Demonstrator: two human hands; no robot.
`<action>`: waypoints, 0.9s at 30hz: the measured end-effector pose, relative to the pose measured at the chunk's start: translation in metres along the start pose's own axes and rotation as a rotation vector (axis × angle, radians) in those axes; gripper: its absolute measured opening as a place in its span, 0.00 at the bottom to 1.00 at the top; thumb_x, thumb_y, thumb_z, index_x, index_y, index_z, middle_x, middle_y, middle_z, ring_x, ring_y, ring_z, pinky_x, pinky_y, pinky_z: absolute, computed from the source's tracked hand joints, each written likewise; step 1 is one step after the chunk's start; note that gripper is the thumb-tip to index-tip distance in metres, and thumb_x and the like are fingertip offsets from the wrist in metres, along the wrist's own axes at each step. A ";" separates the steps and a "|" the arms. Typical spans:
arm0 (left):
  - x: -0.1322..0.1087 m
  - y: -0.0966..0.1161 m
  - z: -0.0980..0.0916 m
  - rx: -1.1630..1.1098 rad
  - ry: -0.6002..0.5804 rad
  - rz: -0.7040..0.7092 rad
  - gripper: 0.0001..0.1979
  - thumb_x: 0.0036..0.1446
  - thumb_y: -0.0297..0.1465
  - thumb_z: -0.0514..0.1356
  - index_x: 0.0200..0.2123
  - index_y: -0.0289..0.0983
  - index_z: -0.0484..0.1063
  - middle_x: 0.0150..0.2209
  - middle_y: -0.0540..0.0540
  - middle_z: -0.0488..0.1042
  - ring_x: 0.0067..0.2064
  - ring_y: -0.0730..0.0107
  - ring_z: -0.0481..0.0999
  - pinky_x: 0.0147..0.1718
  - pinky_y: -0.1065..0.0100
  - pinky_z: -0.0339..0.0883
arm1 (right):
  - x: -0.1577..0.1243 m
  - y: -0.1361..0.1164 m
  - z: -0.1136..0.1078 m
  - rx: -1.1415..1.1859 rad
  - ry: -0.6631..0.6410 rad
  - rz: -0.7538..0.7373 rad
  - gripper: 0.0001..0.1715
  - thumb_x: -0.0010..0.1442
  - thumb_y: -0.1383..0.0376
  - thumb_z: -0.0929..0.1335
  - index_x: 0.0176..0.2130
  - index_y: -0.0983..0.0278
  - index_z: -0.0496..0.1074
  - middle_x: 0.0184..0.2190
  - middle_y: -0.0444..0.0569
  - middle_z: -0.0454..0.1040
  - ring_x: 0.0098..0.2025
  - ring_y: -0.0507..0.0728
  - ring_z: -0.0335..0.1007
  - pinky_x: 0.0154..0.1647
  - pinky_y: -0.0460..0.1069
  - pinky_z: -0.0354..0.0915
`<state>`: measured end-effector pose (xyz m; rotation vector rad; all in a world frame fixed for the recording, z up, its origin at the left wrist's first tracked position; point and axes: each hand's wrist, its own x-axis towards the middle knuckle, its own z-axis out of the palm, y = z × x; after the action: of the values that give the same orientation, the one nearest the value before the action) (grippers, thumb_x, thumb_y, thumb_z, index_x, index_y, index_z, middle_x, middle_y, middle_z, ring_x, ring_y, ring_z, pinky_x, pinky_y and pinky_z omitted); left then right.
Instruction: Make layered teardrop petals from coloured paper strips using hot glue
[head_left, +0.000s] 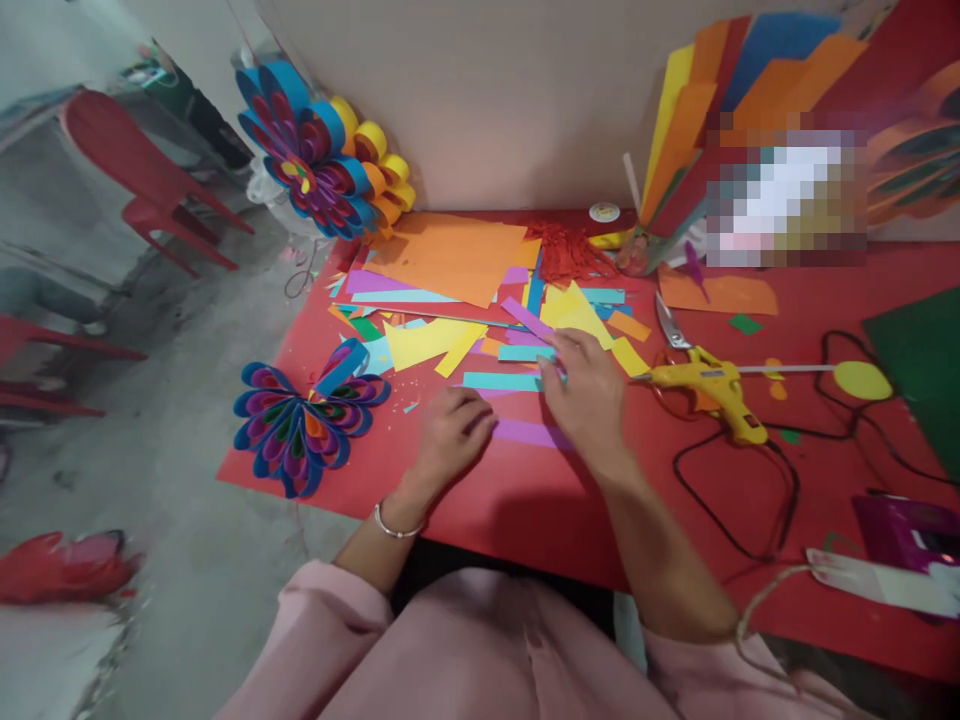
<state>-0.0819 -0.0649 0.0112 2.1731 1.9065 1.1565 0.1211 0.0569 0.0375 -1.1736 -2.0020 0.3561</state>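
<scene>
My left hand (452,432) rests on the red table sheet (525,500), fingers curled, knuckles touching a purple paper strip (525,433). My right hand (587,389) lies over the same strip, its fingertips pinched at the end of a light-blue paper strip (501,381). More cut strips and sheets in yellow, blue, purple and orange (450,255) are scattered just beyond both hands. Whether the left hand holds anything is hidden.
A yellow glue gun (712,385) with a black cord (757,500) lies right of my right hand, scissors (670,325) behind it. Rolled-paper flowers sit at the table's left edge (304,418) and back left (322,155). Red chairs (142,170) stand left.
</scene>
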 end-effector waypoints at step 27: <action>0.069 -0.030 -0.024 0.629 -0.335 -0.442 0.13 0.73 0.28 0.56 0.46 0.38 0.82 0.42 0.37 0.82 0.46 0.51 0.80 0.37 0.58 0.64 | -0.056 -0.004 -0.005 -0.027 0.128 -0.547 0.08 0.68 0.71 0.75 0.48 0.64 0.82 0.40 0.49 0.88 0.39 0.57 0.86 0.46 0.49 0.76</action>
<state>-0.1223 -0.0084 0.0488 1.8178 2.6114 0.1134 0.1378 0.0077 0.0168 -0.6040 -2.1176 -0.0239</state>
